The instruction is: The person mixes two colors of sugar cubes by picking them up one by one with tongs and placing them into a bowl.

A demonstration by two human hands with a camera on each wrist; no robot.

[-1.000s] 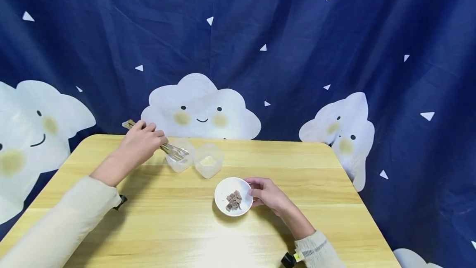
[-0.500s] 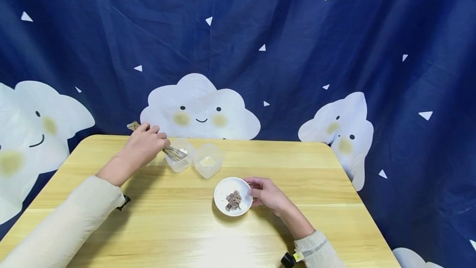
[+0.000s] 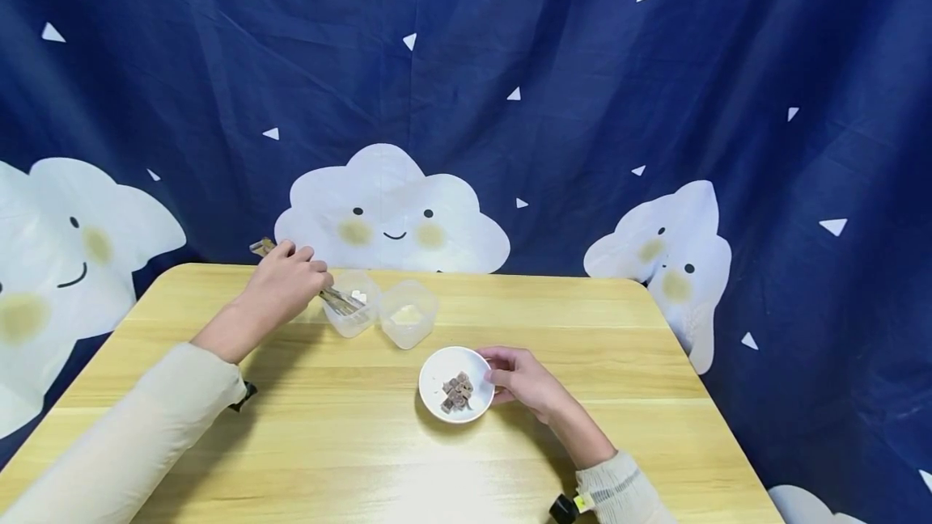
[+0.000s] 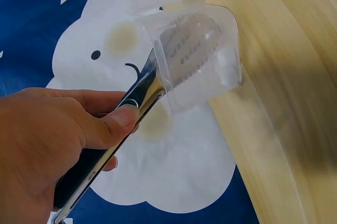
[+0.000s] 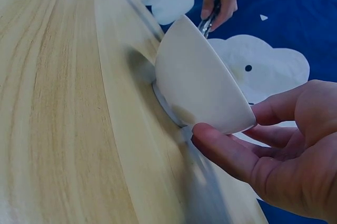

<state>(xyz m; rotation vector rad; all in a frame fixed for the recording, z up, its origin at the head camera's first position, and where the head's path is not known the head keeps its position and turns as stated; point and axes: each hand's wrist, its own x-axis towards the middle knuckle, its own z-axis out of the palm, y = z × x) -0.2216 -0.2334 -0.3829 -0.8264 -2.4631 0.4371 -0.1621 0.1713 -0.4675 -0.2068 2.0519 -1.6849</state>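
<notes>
My left hand (image 3: 285, 280) grips a pair of metal tongs (image 4: 143, 88), thumb on one arm and fingers on the other. Their slotted heads reach into a translucent plastic container (image 4: 229, 58), near small white pieces (image 3: 358, 296) inside it. In the head view, a white bowl (image 3: 435, 370) with several brown cubes (image 3: 457, 393) stands on the table, nearer to me. My right hand (image 3: 526, 380) holds that bowl by its right side, thumb at the rim. The right wrist view shows the bowl's outer wall (image 5: 197, 84) between thumb and fingers.
Just right of the first container is a second translucent container (image 3: 409, 336) holding pale yellow contents (image 3: 406, 314). Both stand toward the far edge of the wooden table (image 3: 582, 346). A dark blue curtain (image 3: 466, 103) with white clouds hangs behind it.
My left hand has shifted slightly right with the tongs, and their heads have drawn closer together and lower in the container. The right hand and bowl stay put.
</notes>
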